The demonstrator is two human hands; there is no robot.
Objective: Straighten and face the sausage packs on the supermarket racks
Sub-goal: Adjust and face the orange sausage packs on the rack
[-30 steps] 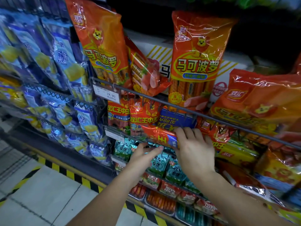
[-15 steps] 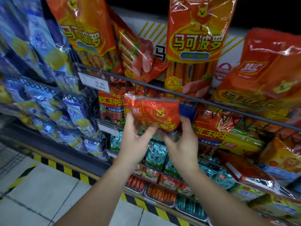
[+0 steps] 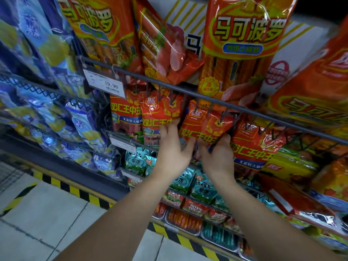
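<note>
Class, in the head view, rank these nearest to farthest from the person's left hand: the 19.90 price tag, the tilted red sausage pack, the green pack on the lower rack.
1. Tilted red sausage pack, held by the left hand, just to its right.
2. Green pack, below and to the left.
3. 19.90 price tag, well up and left.

The light is dim and the colours look heavily saturated. The red pack (image 3: 205, 125) at the fingers (image 3: 170, 129) shows small white glints. The tall orange packs (image 3: 243, 44) above the fingers carry broader streaks of glare on their film. Far up and right of the fingers the corner goes black. The rail (image 3: 188, 91) just above the fingers bows with wide-angle distortion. Left of the fingers the blue bags (image 3: 37, 53) smear into blur, yet the price tag (image 3: 105, 83) reads 19.90. The floor (image 3: 47, 213) below-left is pale and evenly lit.
</note>
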